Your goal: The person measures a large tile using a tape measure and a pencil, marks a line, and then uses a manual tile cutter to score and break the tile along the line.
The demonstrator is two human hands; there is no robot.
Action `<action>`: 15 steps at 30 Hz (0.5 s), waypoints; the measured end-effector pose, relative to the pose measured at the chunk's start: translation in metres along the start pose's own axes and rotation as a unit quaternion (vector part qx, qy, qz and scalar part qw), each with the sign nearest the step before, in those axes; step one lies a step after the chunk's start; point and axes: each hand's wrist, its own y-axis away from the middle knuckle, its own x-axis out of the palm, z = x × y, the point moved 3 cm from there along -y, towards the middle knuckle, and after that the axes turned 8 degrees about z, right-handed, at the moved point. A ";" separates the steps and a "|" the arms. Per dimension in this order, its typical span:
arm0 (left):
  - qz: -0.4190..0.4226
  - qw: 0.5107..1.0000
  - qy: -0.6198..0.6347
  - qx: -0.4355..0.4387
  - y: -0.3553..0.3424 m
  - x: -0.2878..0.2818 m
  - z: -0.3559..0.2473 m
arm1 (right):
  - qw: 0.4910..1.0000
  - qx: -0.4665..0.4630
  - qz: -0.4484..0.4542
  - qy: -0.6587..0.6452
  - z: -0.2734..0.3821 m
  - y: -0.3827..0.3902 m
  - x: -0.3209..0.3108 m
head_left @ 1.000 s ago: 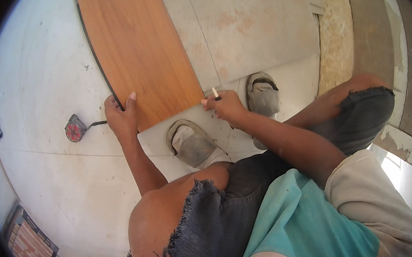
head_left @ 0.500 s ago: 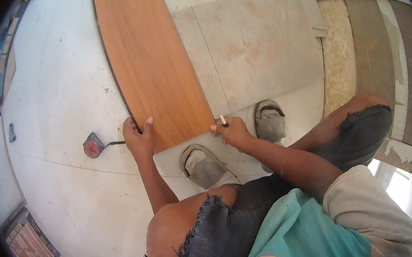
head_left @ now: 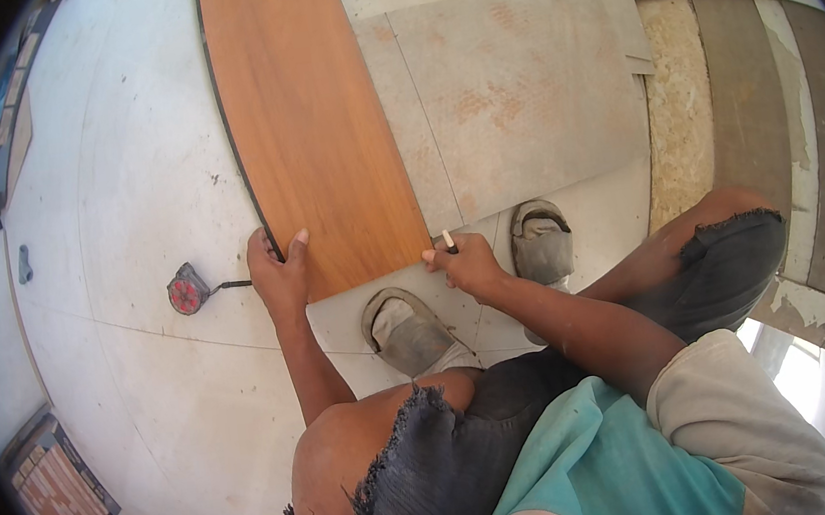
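Brown board; left hand clamped over edge; right hand curled around pale stick

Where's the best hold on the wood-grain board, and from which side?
Probably both long edges at the near end, coming from the person's side: the wood-grain board is flat and long, its short end faces the person, and the left hand has its thumb on top at the left edge.

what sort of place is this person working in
Probably a workshop or building site: a wood-grained board under the hands, a large grey sheet beside it, and brown panels along the right suggest so.
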 end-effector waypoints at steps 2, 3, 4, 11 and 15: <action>0.002 1.000 0.002 -0.007 0.001 -0.001 -0.005 | 1.000 0.000 0.000 0.006 0.002 0.001 0.001; 0.003 1.000 0.014 -0.012 0.002 -0.001 -0.007 | 1.000 0.000 -0.001 0.008 0.004 0.001 0.001; 0.004 0.999 0.027 -0.016 0.003 -0.001 -0.012 | 1.000 -0.003 -0.003 0.001 0.002 0.001 0.001; -0.011 0.999 0.045 -0.020 0.004 0.000 -0.012 | 1.000 -0.009 -0.003 -0.023 0.000 0.000 0.001; -0.009 0.999 0.042 -0.021 0.003 0.001 -0.007 | 1.000 -0.013 0.002 -0.011 0.001 0.000 0.000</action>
